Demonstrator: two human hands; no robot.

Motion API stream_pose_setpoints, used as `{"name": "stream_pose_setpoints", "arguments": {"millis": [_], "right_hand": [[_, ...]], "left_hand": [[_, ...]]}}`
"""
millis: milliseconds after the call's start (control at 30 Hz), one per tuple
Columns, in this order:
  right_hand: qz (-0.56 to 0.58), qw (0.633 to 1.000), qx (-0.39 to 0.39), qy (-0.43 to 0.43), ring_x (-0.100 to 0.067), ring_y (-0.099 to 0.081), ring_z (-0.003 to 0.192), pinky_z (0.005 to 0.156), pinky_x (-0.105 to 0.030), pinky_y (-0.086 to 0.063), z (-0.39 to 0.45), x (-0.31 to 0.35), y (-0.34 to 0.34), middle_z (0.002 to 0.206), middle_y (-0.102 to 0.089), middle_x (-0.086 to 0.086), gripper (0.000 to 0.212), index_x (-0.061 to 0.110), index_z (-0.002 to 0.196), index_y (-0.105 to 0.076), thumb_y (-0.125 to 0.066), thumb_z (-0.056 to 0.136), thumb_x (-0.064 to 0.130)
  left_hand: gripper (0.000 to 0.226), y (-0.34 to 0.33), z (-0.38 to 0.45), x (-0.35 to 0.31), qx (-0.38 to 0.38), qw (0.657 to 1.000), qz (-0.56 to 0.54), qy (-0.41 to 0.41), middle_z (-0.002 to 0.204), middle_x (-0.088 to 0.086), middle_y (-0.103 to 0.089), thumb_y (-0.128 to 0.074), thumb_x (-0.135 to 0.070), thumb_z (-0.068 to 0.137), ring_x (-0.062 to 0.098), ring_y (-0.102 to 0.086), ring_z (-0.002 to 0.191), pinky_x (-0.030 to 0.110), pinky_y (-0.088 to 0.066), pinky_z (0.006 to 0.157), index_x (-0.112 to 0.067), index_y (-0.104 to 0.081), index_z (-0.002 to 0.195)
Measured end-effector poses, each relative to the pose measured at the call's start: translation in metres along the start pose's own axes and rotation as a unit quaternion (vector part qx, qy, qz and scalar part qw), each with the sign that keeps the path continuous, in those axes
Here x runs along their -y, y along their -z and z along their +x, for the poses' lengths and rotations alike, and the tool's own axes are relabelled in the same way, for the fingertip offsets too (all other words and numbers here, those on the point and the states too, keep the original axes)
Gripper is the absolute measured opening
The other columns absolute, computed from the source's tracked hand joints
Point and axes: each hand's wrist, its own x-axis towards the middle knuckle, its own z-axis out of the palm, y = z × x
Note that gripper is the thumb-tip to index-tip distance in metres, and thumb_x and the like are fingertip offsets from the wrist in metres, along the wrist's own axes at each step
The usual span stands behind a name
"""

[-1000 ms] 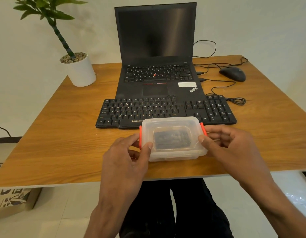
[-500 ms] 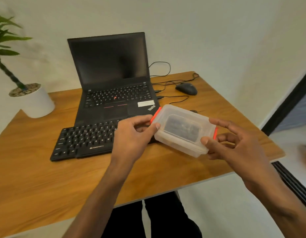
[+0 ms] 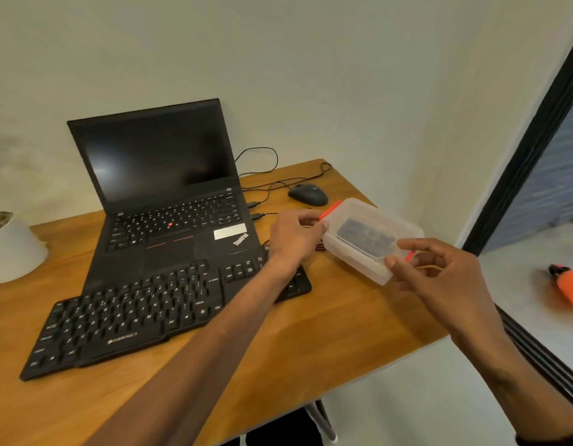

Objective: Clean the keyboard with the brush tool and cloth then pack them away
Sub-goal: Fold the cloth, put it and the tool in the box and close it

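We have a two-handed grip on the box (image 3: 370, 239): our left hand (image 3: 294, 235) pinches its far end by the red latch, our right hand (image 3: 439, 268) pinches the near end. The box hangs tilted above the bench (image 3: 327, 323), right of the keyboard (image 3: 143, 313). It looks light, stiff and smooth, so the ends by the latches seem the safest hold. Since a second ago it has swung from in front of the keyboard to its right.

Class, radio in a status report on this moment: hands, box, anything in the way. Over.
Left hand and right hand grip the clear plastic lidded box with orange clips, one at each end. Box tilted above the wooden table, lid on. Black mouse beyond, apart.
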Motion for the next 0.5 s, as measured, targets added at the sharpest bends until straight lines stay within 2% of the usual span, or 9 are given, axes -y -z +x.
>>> {"name": "stream_pose_setpoints", "arguments": {"millis": [100,200,300,400,500], "right_hand": [[-0.004,1.000,-0.016,-0.005,-0.018,-0.075,0.088,0.084,-0.048,-0.063,0.006,-0.011,-0.002,0.096,-0.073,0.006,0.034,0.044,0.107,-0.072,-0.080,0.076,0.056],[0.007,1.000,-0.014,-0.008,-0.011,-0.076,0.078,0.085,-0.042,-0.063,0.008,-0.018,-0.006,0.092,-0.075,0.004,0.031,0.039,0.112,-0.074,-0.081,0.082,0.046],[0.001,1.000,-0.006,-0.004,-0.009,-0.076,0.076,0.082,-0.031,-0.061,0.008,-0.023,-0.013,0.091,-0.075,0.006,0.034,0.035,0.118,-0.075,-0.081,0.084,0.039],[-0.017,1.000,-0.006,0.011,-0.008,-0.075,0.081,0.080,-0.025,-0.060,0.010,-0.029,-0.019,0.094,-0.075,0.008,0.037,0.037,0.121,-0.073,-0.080,0.085,0.042],[-0.030,0.999,-0.009,0.024,-0.010,-0.075,0.084,0.082,-0.026,-0.059,0.013,-0.033,-0.022,0.097,-0.074,0.009,0.039,0.037,0.125,-0.071,-0.078,0.087,0.043]], "left_hand": [[0.030,-0.020,0.019,0.002,0.005,1.000,0.013,-0.005,0.128,-0.002,-0.072,-0.071,-0.018,0.098,0.009,-0.064,0.114,0.032,-0.054,0.102,-0.016,-0.072,0.128],[0.030,-0.034,0.037,0.006,0.006,1.000,0.014,0.004,0.129,0.000,-0.072,-0.070,-0.017,0.097,0.010,-0.065,0.112,0.027,-0.057,0.094,-0.016,-0.073,0.127],[0.030,-0.041,0.052,0.008,0.004,1.000,0.003,0.024,0.126,0.000,-0.072,-0.072,-0.014,0.095,0.014,-0.066,0.115,0.037,-0.055,0.104,-0.017,-0.075,0.125],[0.030,-0.045,0.060,0.012,0.001,0.999,-0.007,0.034,0.126,0.000,-0.073,-0.073,-0.014,0.095,0.015,-0.066,0.116,0.041,-0.055,0.105,-0.017,-0.075,0.124],[0.029,-0.044,0.062,0.015,0.002,0.999,-0.007,0.032,0.127,-0.001,-0.072,-0.073,-0.017,0.095,0.014,-0.066,0.116,0.041,-0.055,0.106,-0.018,-0.075,0.125]]}}
